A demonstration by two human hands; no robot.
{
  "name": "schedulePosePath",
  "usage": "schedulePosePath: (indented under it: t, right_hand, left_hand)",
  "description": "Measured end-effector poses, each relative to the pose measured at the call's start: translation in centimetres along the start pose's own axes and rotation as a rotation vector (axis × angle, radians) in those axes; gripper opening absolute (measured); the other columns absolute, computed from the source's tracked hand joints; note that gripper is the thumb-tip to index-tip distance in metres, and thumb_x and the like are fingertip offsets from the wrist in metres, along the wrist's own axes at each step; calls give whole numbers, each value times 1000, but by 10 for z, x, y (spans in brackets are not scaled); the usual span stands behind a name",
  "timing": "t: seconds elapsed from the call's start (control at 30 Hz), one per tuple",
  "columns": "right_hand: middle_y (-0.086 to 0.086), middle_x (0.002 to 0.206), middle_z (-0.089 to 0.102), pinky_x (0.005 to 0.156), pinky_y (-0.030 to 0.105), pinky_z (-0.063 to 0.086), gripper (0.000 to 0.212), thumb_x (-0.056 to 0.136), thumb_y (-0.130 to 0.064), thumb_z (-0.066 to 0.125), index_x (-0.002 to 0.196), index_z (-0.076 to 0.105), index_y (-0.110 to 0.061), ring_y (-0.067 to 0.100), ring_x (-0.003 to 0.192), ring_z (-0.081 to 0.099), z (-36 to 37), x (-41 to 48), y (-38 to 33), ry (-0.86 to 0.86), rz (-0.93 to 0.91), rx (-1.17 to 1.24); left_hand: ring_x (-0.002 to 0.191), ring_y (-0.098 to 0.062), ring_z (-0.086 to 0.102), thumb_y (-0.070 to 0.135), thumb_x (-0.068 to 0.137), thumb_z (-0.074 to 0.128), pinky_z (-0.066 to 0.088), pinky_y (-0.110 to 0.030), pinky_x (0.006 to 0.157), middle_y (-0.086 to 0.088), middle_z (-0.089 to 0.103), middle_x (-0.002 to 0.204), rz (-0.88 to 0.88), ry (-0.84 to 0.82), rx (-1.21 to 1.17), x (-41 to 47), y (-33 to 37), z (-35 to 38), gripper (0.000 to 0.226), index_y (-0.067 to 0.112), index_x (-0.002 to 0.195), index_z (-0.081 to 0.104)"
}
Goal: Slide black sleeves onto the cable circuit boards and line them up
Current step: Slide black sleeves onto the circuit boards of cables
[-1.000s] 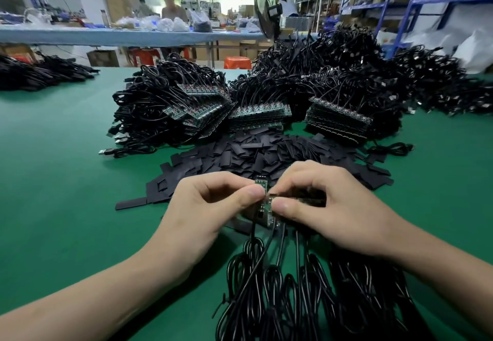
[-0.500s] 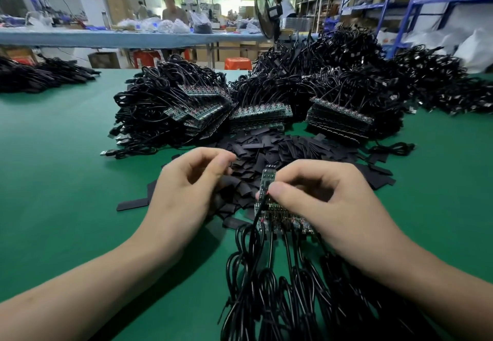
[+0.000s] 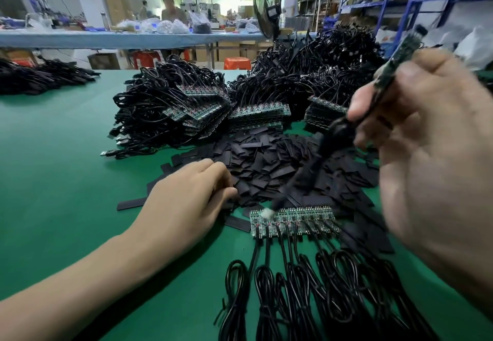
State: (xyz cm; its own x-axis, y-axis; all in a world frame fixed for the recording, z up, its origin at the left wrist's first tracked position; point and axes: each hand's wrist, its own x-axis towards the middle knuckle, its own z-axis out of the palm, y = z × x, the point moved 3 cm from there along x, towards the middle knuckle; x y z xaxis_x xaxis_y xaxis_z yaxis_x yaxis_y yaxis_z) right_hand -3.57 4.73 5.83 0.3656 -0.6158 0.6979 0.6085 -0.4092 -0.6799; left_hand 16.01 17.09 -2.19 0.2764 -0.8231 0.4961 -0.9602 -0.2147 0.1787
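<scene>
The right hand (image 3: 426,154), raised at the right of the frame, is pinching a circuit board (image 3: 400,55) between thumb and fingers, its black cable (image 3: 320,151) dangling, blurred, toward a row of boards (image 3: 293,218) lying at lower centre. The left hand (image 3: 184,207) is resting curled on the pile of black sleeves (image 3: 266,159); whether it is gripping one cannot be told.

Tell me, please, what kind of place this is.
Most likely an electronics assembly workshop or small factory. Heaps of black cables with circuit boards lie on a long green table, next to a pile of black sleeves, and blue racks loaded with boxes stand behind.
</scene>
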Motion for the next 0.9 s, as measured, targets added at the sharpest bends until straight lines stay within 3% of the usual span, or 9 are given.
schedulePosePath:
  t: [0.1,0.23,0.3,0.4,0.57,0.73,0.8,0.9]
  right_hand:
    - [-10,65,56,60,28,49,22,97,-20,51,79,60,-30,15,62,55,-9,9,-4,-51,-7,-208]
    - [-6,57,59,48,29,46,22,103,-31,47,83,57,-29,11,46,56,-17,0,6,-337,208,-731]
    - [-12,59,62,46,26,43,19,100,-40,47,85,58,-35,3,45,51,-18,-17,17,-483,325,-943]
    - [-17,69,62,51,25,41,21,102,-38,49,82,54,-33,6,51,50,-15,-45,27,-569,359,-1071]
    - [-7,70,61,51,26,37,21,103,-42,46,84,52,-35,9,54,50,-15,-69,32,-498,311,-1064]
    - [0,69,59,61,35,44,21,101,-45,46,87,54,-32,13,57,50,-20,-76,34,-432,296,-959]
    - [-3,65,54,57,27,40,21,101,-46,47,88,56,-32,7,54,44,-20,-76,33,-404,314,-863]
    - [-13,59,45,54,20,35,23,100,-50,51,91,59,-31,3,53,37,-22,-74,32,-378,374,-768]
  left_hand:
    - [81,-7,44,55,94,51,40,-30,64,17,52,89,-29,-61,66,7,0,-8,20,35,96,54]
    - [96,-13,59,69,90,50,50,-32,71,16,55,99,-106,-232,258,3,-6,-16,36,35,101,59]
    - [101,-12,60,69,90,53,49,-29,70,17,57,102,-146,-279,303,-4,-8,-22,36,38,106,63]
    - [107,-9,60,65,93,53,51,-27,75,20,59,110,-154,-301,348,-12,-5,-27,31,45,114,65]
    - [106,-7,61,57,96,54,51,-25,72,23,61,111,-115,-248,319,-20,-1,-25,25,48,114,68]
    - [86,-6,60,47,90,71,47,-26,66,21,64,89,-144,-163,161,-19,0,-23,7,41,93,71]
    - [76,-3,63,41,86,77,51,-26,67,20,67,78,-160,-98,-19,-15,6,-25,8,36,85,71]
    - [68,-4,72,26,83,82,54,-14,67,12,75,74,-216,-97,-590,-14,30,-26,8,30,83,75]
